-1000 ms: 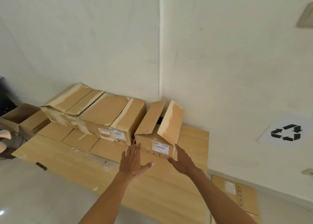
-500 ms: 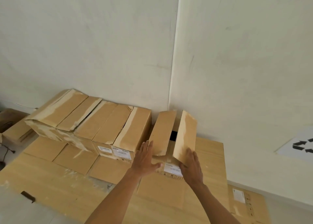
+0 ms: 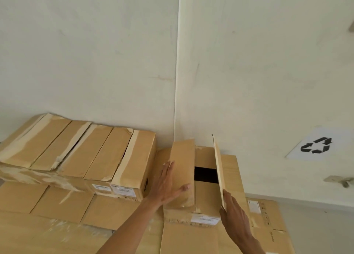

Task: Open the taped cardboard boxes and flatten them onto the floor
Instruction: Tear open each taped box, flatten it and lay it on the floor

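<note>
Head view: box (image 3: pixel 206 196) gapes dark; left hand (image 3: pixel 164 184) flat on flap (image 3: pixel 183 157), right grip (image 3: pixel 234 215) unclear.

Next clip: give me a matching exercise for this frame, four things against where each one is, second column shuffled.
1. left hand
2. right hand
3. recycling sign
4. taped boxes

A. on the wall, far right
B. flat on the left flap
C. in a row left of the open box
D. at the near end of the upright right flap

Pairs: 1-B, 2-D, 3-A, 4-C
</note>
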The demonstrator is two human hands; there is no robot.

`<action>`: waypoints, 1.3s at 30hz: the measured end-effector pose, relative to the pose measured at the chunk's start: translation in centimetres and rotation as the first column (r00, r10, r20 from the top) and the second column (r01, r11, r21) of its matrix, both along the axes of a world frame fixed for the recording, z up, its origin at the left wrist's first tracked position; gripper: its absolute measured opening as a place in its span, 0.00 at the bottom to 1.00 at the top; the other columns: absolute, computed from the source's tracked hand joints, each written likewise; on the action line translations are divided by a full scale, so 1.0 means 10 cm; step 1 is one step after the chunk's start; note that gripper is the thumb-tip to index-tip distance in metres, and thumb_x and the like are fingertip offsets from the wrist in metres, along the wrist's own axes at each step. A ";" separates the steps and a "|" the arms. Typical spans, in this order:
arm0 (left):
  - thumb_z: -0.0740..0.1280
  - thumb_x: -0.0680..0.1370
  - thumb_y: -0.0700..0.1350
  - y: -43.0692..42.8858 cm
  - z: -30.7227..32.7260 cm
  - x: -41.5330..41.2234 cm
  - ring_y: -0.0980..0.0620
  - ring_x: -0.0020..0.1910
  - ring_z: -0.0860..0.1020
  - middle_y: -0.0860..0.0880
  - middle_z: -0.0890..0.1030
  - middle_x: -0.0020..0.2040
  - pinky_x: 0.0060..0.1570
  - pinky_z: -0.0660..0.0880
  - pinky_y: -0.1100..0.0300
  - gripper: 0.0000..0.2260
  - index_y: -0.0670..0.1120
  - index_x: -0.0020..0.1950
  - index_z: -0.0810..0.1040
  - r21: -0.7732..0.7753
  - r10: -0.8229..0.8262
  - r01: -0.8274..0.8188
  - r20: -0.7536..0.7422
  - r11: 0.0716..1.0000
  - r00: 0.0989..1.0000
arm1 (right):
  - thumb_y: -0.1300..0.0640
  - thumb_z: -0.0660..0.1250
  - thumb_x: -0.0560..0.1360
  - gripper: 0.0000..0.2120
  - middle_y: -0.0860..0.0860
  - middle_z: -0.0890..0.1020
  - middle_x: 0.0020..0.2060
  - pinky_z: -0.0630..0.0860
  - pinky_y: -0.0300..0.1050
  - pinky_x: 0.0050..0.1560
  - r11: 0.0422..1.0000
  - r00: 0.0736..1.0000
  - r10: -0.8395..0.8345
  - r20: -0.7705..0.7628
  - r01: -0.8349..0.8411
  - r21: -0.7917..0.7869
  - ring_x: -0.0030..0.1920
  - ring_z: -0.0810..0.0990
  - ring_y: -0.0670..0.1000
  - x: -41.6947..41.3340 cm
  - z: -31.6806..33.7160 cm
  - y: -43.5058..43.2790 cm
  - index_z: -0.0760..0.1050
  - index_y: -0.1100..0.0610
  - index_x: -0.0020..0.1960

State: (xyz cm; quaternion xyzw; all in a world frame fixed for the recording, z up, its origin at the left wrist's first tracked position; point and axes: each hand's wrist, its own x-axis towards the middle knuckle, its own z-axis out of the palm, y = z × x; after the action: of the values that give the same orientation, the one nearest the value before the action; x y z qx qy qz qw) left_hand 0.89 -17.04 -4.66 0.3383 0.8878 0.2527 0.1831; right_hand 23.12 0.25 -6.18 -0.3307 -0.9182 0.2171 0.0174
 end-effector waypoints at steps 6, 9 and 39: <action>0.58 0.60 0.85 0.34 0.12 0.16 0.47 0.81 0.39 0.51 0.34 0.82 0.74 0.57 0.32 0.63 0.52 0.81 0.34 -0.060 0.041 -0.031 0.174 0.998 0.984 | 0.60 0.61 0.78 0.23 0.46 0.78 0.59 0.81 0.49 0.38 0.997 0.999 -0.050 0.000 0.050 -0.059 0.40 0.81 0.50 0.20 0.14 0.01 0.60 0.46 0.69; 0.62 0.59 0.83 0.52 0.15 0.25 0.45 0.81 0.37 0.48 0.31 0.81 0.75 0.56 0.32 0.67 0.50 0.80 0.30 -0.125 0.032 -0.004 0.221 0.992 0.975 | 0.61 0.61 0.78 0.29 0.48 0.75 0.67 0.80 0.45 0.38 0.996 0.996 -0.083 0.031 0.084 -0.041 0.44 0.82 0.51 0.29 0.17 0.05 0.56 0.46 0.75; 0.67 0.81 0.44 0.03 0.09 0.10 0.45 0.56 0.78 0.48 0.78 0.54 0.55 0.74 0.54 0.15 0.44 0.67 0.74 0.150 0.446 -0.539 0.405 0.829 0.798 | 0.37 0.43 0.83 0.30 0.50 0.68 0.77 0.35 0.65 0.77 0.936 0.960 0.193 0.201 -0.242 0.257 0.79 0.60 0.52 -0.14 -0.02 0.46 0.62 0.48 0.79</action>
State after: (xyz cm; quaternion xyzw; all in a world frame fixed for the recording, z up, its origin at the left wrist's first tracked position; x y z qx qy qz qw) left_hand 1.92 -16.70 -3.79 0.0635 0.8569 0.4614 0.2209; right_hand 21.74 4.89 -6.38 -0.2384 -0.9687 0.0567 -0.0400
